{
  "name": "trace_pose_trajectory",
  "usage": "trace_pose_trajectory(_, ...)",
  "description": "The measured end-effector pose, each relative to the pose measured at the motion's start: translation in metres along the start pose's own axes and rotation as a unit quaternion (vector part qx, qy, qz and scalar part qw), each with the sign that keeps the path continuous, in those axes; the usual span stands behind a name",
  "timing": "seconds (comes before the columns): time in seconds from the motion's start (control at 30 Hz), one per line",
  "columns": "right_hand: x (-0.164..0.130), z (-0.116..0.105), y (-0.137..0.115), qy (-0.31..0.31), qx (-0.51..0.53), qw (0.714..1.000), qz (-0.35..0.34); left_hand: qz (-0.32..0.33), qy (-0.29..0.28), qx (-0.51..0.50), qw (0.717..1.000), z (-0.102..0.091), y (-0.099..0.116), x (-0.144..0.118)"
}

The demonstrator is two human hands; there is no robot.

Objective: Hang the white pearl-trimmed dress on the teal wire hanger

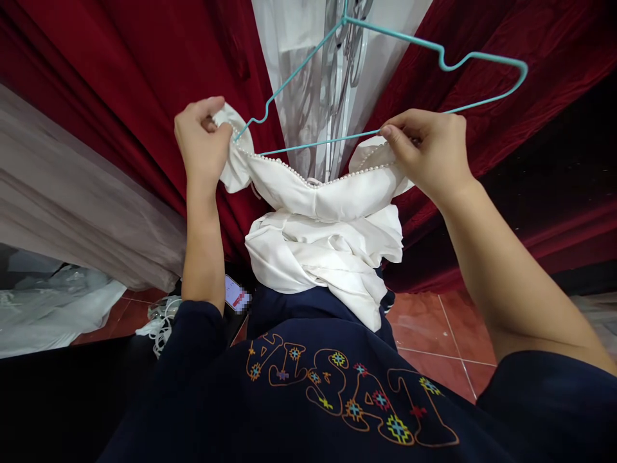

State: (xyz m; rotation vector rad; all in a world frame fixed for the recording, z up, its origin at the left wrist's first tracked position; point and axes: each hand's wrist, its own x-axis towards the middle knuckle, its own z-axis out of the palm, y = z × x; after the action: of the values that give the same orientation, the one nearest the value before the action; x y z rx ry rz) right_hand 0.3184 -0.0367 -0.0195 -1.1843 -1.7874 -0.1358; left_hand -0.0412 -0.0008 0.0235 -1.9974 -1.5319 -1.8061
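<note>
Red curtains: hang across the far side, left and right, with pale fabric between them.
Navy shirt: worn by the person, filling the near side, with colourful outlined lettering.
Tiled floor: reddish, showing at right and in patches at left.
White garment: in the centre, stretched between both hands, its lower part bunched in folds close to the person.
Hanger: light blue, beyond the garment; its left end reaches into the left sleeve, while its right end stands free above the right hand.
Right hand: pinching the garment's right upper edge, beside the hanger's lower bar.
Left hand: pinching the left sleeve between thumb and fingers.
Phone: lit, low at left, its screen partly blurred.
Pearl trim: runs along the neckline.
</note>
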Motion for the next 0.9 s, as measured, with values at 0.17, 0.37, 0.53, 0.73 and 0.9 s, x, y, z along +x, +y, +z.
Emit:
trace_pose_trajectory(0.17, -0.001, 0.004, 0.000, 0.001, 0.011, 1.000, 0.004, 0.007, -0.101, 0.034, 0.994, 0.009, 0.033, 0.022)
trace_pose_trajectory(0.37, -0.001, 0.005, 0.000, 0.016, 0.010, 1.000, -0.008, -0.004, -0.172, 0.099, 0.980, -0.032, 0.029, 0.013)
trace_pose_trajectory(0.53, -0.002, 0.008, -0.001, 0.020, 0.038, 0.999, -0.007, 0.078, -0.144, 0.110, 0.980, -0.035, 0.035, 0.003)
trace_pose_trajectory(0.73, -0.003, 0.014, -0.003, 0.016, 0.054, 0.998, -0.006, 0.101, -0.098, 0.055, 0.989, 0.029, 0.038, 0.035)
trace_pose_trajectory(0.9, -0.001, 0.015, 0.000, 0.019, 0.027, 0.999, -0.001, 0.070, -0.068, 0.022, 0.995, 0.065, 0.025, 0.059)
